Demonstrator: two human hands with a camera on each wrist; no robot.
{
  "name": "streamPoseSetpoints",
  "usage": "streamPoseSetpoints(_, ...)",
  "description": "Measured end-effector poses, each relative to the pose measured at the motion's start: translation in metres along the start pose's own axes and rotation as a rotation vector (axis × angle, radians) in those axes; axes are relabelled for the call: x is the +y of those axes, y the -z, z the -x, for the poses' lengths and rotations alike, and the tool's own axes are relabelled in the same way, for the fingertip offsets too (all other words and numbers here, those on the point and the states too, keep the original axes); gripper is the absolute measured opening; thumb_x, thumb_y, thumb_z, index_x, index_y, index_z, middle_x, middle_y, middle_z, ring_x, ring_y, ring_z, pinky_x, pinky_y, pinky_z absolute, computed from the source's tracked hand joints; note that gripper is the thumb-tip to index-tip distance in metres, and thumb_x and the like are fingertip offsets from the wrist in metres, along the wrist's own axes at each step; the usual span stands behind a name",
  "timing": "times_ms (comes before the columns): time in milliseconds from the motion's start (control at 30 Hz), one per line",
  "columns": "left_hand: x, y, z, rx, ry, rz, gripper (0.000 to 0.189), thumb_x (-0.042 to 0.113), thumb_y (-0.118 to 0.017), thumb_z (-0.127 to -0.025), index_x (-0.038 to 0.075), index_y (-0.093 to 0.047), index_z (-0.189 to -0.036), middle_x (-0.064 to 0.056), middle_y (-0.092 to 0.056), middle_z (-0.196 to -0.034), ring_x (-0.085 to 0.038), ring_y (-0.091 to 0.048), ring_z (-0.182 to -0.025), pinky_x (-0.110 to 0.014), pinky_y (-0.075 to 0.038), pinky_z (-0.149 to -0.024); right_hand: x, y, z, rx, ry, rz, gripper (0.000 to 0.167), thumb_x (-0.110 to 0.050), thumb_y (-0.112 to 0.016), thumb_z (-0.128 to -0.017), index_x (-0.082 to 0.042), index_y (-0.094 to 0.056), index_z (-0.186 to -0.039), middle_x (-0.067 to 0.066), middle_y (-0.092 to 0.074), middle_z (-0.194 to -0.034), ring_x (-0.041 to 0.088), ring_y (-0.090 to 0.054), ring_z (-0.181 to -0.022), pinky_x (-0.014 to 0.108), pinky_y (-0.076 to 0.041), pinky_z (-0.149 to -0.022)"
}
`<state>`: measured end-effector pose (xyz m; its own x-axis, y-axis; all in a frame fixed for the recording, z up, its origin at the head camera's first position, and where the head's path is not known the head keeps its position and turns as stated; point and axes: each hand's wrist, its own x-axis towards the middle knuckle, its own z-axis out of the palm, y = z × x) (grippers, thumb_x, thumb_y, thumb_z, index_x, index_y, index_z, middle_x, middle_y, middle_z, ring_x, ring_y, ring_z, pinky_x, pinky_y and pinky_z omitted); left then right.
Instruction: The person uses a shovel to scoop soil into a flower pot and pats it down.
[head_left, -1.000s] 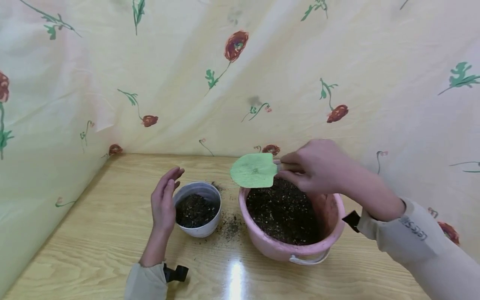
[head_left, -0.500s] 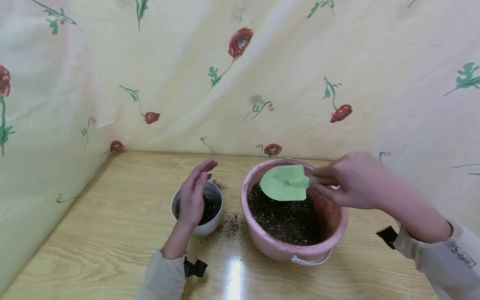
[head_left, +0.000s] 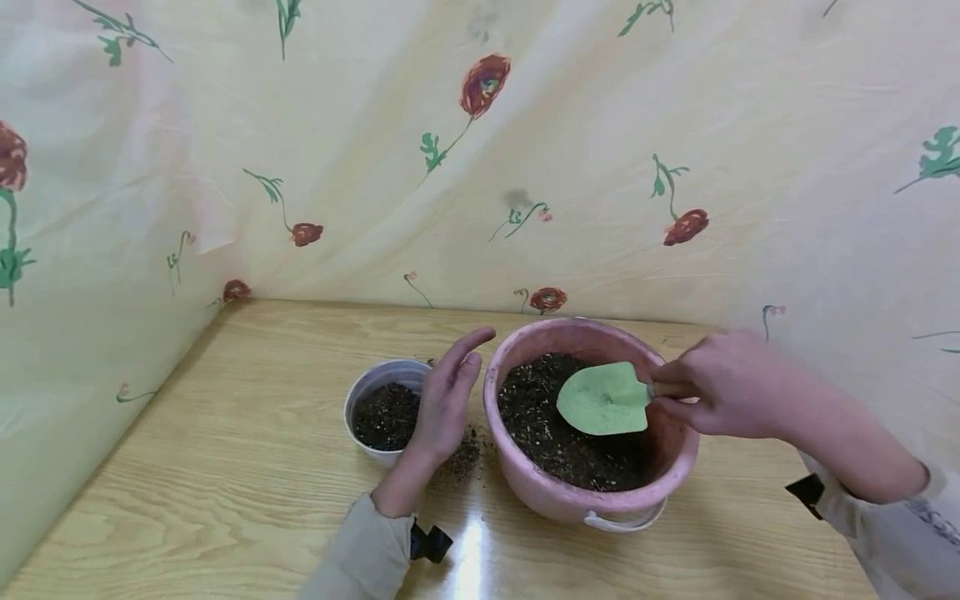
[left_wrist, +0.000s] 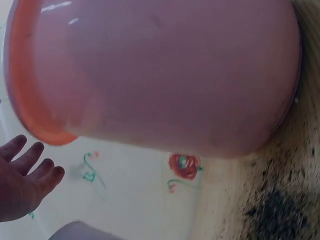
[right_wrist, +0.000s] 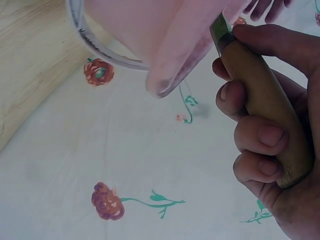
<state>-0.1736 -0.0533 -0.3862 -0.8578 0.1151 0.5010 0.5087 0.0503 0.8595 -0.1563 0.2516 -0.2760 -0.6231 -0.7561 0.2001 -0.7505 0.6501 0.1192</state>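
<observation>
My right hand [head_left: 731, 385] grips the wooden handle [right_wrist: 267, 107] of a garden trowel, its fingers wrapped round it in the right wrist view. The trowel's green blade [head_left: 604, 400] is over the pink bucket [head_left: 517, 458], above the dark soil [head_left: 547, 433] inside. Fingers extended, my left hand [head_left: 446, 400] is between the bucket and a small whitish pot [head_left: 360, 383], covering part of the pot's right rim in the head view. Soil [head_left: 384, 417] fills the lower part of that pot. In the left wrist view the left hand [left_wrist: 25, 177] appears near the bucket's rim, holding nothing.
Spilled soil [head_left: 467, 457] lies on the wooden table [head_left: 187, 467] between the pot and the bucket. The bucket's white handle [head_left: 626, 523] hangs down at its front. A flower-patterned sheet [head_left: 360, 150] closes off the back and left side.
My right hand has brought the trowel rightward and lower, from the bucket's left edge to over its soil. The left hand has moved right, from the pot's left side towards the bucket.
</observation>
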Motion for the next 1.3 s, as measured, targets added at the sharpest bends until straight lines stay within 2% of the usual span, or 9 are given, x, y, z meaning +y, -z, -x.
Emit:
streamPoseSetpoints(100,-0.001,-0.006,0.001,-0.026,0.017,0.040,0.036,0.014,-0.042,-0.103,0.005,-0.052,-0.136,-0.013,-0.056,-0.073,-0.017,-0.055,-0.060,-0.024,-0.045,-0.055,0.003,0.000,0.005,-0.032,-0.014,-0.011,0.021,-0.020,-0.078,-0.070,-0.032,-0.062,-0.068,-0.030,-0.040,-0.054,-0.012,-0.030,-0.048,0.016,-0.026,-0.040)
streamPoseSetpoints(167,-0.001,-0.009,0.001,-0.040,0.031,0.073,0.037,0.013,-0.042,-0.103,0.004,-0.050,-0.138,-0.019,-0.064,-0.093,-0.027,-0.066,-0.083,-0.032,-0.054,-0.067,0.004,-0.001,0.008,-0.043,-0.012,-0.006,0.018,-0.021,-0.080,-0.069,-0.031,-0.065,-0.071,-0.030,-0.044,-0.055,-0.012,-0.033,-0.048,0.017,-0.027,-0.041)
streamPoseSetpoints(200,-0.001,-0.010,0.001,-0.045,0.035,0.089,0.037,0.012,-0.043,-0.102,0.003,-0.049,-0.138,-0.023,-0.064,-0.107,-0.033,-0.066,-0.094,-0.038,-0.056,-0.074,0.004,-0.001,0.009,-0.048,-0.010,-0.004,0.018,-0.021,-0.080,-0.069,-0.032,-0.066,-0.071,-0.031,-0.044,-0.056,-0.012,-0.033,-0.049,0.017,-0.027,-0.041)
streamPoseSetpoints(267,-0.002,-0.012,0.001,-0.050,0.035,0.100,0.038,0.011,-0.044,-0.102,0.001,-0.047,-0.138,-0.023,-0.057,-0.128,-0.036,-0.063,-0.108,-0.044,-0.055,-0.083,0.004,-0.001,0.011,-0.054,-0.008,0.007,0.025,-0.022,-0.080,-0.069,-0.035,-0.059,-0.067,-0.031,-0.037,-0.055,-0.011,-0.029,-0.049,0.017,-0.024,-0.042)
streamPoseSetpoints(367,-0.003,-0.014,0.001,-0.055,0.042,0.105,0.039,0.011,-0.044,-0.102,0.000,-0.046,-0.139,-0.021,-0.051,-0.137,-0.035,-0.059,-0.116,-0.043,-0.051,-0.093,0.004,-0.001,0.012,-0.066,-0.006,0.026,0.043,-0.023,-0.080,-0.068,-0.037,-0.041,-0.060,-0.029,-0.023,-0.055,-0.009,-0.022,-0.051,0.016,-0.018,-0.045)
streamPoseSetpoints(533,-0.006,-0.017,0.002,-0.066,0.020,0.082,0.041,0.008,-0.047,-0.100,-0.002,-0.045,-0.140,-0.020,-0.051,-0.139,-0.031,-0.051,-0.126,-0.038,-0.041,-0.106,0.002,0.001,0.011,-0.106,-0.001,0.028,0.049,-0.023,-0.080,-0.068,-0.033,-0.033,-0.057,-0.025,-0.017,-0.057,-0.007,-0.018,-0.052,0.017,-0.013,-0.047)
streamPoseSetpoints(767,-0.010,-0.020,0.005,-0.073,-0.008,0.031,0.043,0.004,-0.047,-0.097,-0.003,-0.046,-0.139,-0.018,-0.042,-0.147,-0.028,-0.035,-0.139,-0.041,-0.026,-0.115,-0.003,0.004,0.001,-0.185,-0.024,-0.004,0.047,-0.020,-0.075,-0.064,-0.031,-0.030,-0.054,-0.021,-0.014,-0.056,-0.003,-0.015,-0.051,0.018,-0.012,-0.046)
streamPoseSetpoints(1033,-0.012,-0.024,0.005,-0.059,-0.009,0.014,0.042,0.002,-0.043,-0.098,0.002,-0.047,-0.140,-0.011,-0.041,-0.149,-0.023,-0.034,-0.139,-0.042,-0.026,-0.115,-0.003,0.003,-0.002,-0.177,-0.013,-0.007,0.048,-0.021,-0.076,-0.059,-0.031,-0.029,-0.052,-0.021,-0.011,-0.055,-0.003,-0.014,-0.050,0.018,-0.014,-0.045)
streamPoseSetpoints(1300,-0.013,-0.027,0.007,-0.034,-0.011,0.025,0.043,0.002,-0.043,-0.096,0.000,-0.048,-0.139,-0.014,-0.042,-0.147,-0.025,-0.037,-0.138,-0.042,-0.027,-0.115,-0.008,-0.002,-0.005,-0.211,-0.012,-0.032,0.045,-0.022,-0.074,-0.060,-0.035,-0.032,-0.051,-0.024,-0.010,-0.054,-0.003,-0.017,-0.050,0.020,-0.012,-0.042)
